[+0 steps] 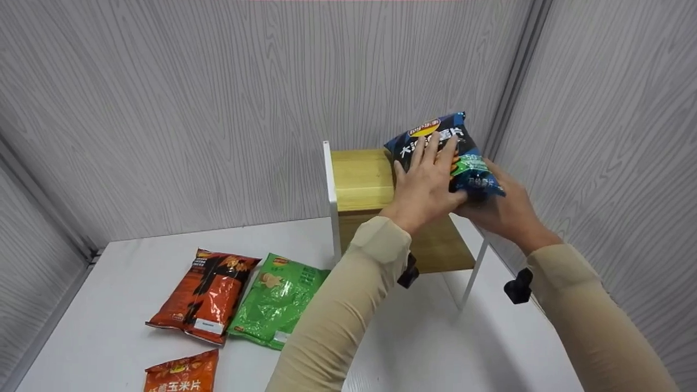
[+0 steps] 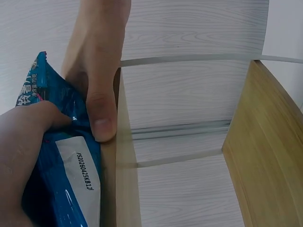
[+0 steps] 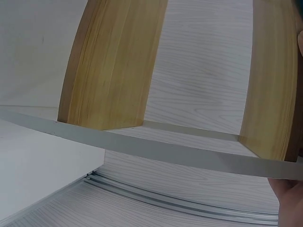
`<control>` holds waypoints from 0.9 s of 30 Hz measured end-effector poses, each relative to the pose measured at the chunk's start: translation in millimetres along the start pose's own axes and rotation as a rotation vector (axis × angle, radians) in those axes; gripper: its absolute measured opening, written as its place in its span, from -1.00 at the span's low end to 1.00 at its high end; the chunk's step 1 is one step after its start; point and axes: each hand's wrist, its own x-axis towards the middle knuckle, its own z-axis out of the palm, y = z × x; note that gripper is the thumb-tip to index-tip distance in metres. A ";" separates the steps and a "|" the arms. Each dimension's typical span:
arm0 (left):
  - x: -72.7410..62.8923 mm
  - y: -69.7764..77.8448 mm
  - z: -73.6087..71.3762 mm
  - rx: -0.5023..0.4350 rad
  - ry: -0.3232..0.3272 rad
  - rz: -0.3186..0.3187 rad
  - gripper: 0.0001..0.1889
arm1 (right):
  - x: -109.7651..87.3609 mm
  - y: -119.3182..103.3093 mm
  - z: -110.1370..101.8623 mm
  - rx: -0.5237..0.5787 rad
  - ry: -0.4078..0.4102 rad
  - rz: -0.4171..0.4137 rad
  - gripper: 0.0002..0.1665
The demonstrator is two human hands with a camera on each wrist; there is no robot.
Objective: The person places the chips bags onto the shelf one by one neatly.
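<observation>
A blue and black bag of chips (image 1: pixel 471 158) leans at the top right of a small wooden shelf rack (image 1: pixel 362 174). My left hand (image 1: pixel 427 182) holds the bag, with fingers spread over its printed front. In the left wrist view, the left thumb presses into the blue foil (image 2: pixel 71 170) near a white date label. My right hand (image 1: pixel 503 209) is at the rack's right upper corner, partly behind the bag. Its thumb (image 2: pixel 102 118) lies along the front edge of the top board, and its fingers (image 3: pixel 289 198) are outside the side bar.
On the white table (image 1: pixel 136 272) to the left lie a red bag of chips (image 1: pixel 209 294) and a green one (image 1: pixel 280 305), side by side. An orange bag (image 1: pixel 182 375) is nearer, cut off by the frame. Grey wood-grain walls (image 1: pixel 218 109) stand behind and beside the rack.
</observation>
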 end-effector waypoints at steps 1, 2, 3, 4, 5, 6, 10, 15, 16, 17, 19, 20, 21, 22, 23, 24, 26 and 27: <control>0.9 0.7 0.1 0.013 -0.011 -0.001 -0.03 | -0.1 0.1 -1.3 0.015 -0.008 0.025 0.08; 1.9 1.2 0.3 0.026 -0.021 -0.002 -0.02 | -0.4 0.1 -2.7 0.033 -0.019 0.054 0.10; 2.9 1.7 0.2 0.040 -0.031 -0.005 0.00 | -0.6 0.3 -3.7 0.045 -0.031 0.077 0.11; 3.9 2.3 0.2 0.053 -0.040 -0.008 0.02 | -0.8 0.6 -4.6 0.055 -0.038 0.090 0.12; 4.7 2.8 0.0 0.074 -0.050 -0.012 0.04 | -1.0 0.8 -5.3 0.062 -0.044 0.101 0.13; 5.6 3.4 -0.1 0.093 -0.057 -0.015 0.06 | -1.3 1.3 -5.7 0.067 -0.047 0.109 0.13; 10.0 5.2 -0.4 0.167 -0.084 -0.022 0.11 | -3.1 2.3 -5.9 0.087 -0.045 0.128 0.16; 14.5 2.0 -1.7 0.223 -0.105 -0.026 0.12 | -3.6 3.7 -2.9 0.080 -0.038 0.139 0.23; 15.2 0.4 -1.8 0.238 -0.104 -0.028 0.13 | -3.4 3.5 -2.0 0.077 -0.038 0.144 0.24; 15.8 -1.2 -2.1 0.256 -0.103 -0.032 0.13 | -3.0 3.1 -1.5 0.077 -0.038 0.146 0.24; 17.3 -4.0 -2.6 0.276 -0.104 -0.043 0.14 | -1.9 2.4 -0.5 0.080 -0.040 0.148 0.25; 17.6 -4.9 -3.3 0.275 -0.106 -0.047 0.15 | -1.4 2.0 -0.4 0.082 -0.045 0.148 0.26; 18.4 -5.7 -3.6 0.266 -0.108 -0.050 0.16 | -0.9 1.5 -0.4 0.080 -0.050 0.151 0.27; 19.2 -6.4 -4.0 0.256 -0.111 -0.052 0.15 | -0.6 1.0 -0.7 0.082 -0.050 0.153 0.27; 19.8 -7.0 -4.5 0.236 -0.115 -0.054 0.14 | -0.4 0.7 -1.0 0.083 -0.053 0.153 0.27; 20.5 -7.5 -4.9 0.213 -0.117 -0.056 0.12 | -0.3 0.4 -0.9 0.082 -0.054 0.152 0.27; 22.0 -9.3 -5.2 0.185 -0.113 -0.057 0.06 | -0.5 -0.5 -1.3 0.075 -0.052 0.154 0.26; 23.1 -10.4 -4.9 0.180 -0.107 -0.057 0.03 | -0.6 -0.9 -1.3 0.071 -0.048 0.154 0.26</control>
